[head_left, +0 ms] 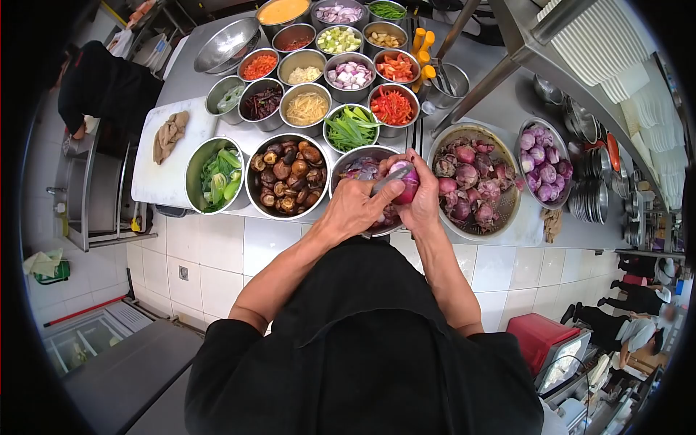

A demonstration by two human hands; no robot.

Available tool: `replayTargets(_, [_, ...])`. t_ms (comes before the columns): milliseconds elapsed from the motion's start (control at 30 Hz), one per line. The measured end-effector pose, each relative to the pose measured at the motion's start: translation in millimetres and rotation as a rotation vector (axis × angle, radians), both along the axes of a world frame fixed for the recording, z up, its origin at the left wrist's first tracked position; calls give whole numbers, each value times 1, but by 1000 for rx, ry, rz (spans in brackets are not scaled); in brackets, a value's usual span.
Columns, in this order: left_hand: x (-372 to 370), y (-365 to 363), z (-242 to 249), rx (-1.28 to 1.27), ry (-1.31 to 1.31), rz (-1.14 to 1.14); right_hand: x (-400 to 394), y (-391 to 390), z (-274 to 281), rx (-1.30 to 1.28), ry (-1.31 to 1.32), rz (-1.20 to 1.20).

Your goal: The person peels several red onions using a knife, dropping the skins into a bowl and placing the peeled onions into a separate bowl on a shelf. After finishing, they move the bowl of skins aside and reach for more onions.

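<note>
- In the head view, the person's left hand (357,206) was closed on a thin grey metal knife (392,177), the blade slanting across the onion, perhaps so that the thumb could steady both.
- The right hand (425,190) was cupped around a glossy purple-red round onion (408,190), its fingers curled behind, probably to keep the slippery curve from rolling.
- The onion was held above a round silver metal pot (334,178), presumably so that loose bits would drop inside.
- A round perforated beige colander (503,212) of dry-skinned reddish onions (465,154) stood just beside the right hand, likely for easy reach; smooth bright purple onions (548,172) sat in a metal bowl beyond, seemingly to stay separate.
- The knife's handle was hidden by the left hand, and whether the blade's edge touched the onion could not be told.
- Both hands covered much of the pot's contents; purplish pieces showed only in part.
- Far right, other people (638,335) were small and blurred, and darkness cut off the view's edges.
</note>
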State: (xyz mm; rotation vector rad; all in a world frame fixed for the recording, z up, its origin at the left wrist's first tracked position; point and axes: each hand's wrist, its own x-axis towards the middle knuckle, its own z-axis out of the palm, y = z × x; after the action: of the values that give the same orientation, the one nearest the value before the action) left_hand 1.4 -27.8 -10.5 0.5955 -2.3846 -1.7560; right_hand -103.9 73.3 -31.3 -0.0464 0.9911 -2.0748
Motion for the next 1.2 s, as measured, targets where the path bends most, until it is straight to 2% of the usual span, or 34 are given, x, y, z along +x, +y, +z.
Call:
replayTargets(233, [0, 9, -14, -96, 29, 138, 0, -2, 1, 161, 228, -173])
replayTargets(533, [7, 19, -5, 20, 87, 93, 4, -6, 3, 158, 274, -294])
replayTargets(667, [6, 21, -7, -27, 85, 7, 3, -3, 3, 196, 314, -289])
replayTargets(767, [8, 26, 0, -43, 115, -45, 5, -4, 14, 263, 310, -306])
replayTargets(967, [9, 26, -6, -83, 163, -52, 4, -5, 11, 211, 250, -310])
replayTargets(1133, [18, 24, 8, -161, 224, -84, -1, -9, 7, 179, 99, -389])
replayTargets(1200, [20, 21, 4, -98, 237, -22, -6, -9, 0, 135, 32, -402])
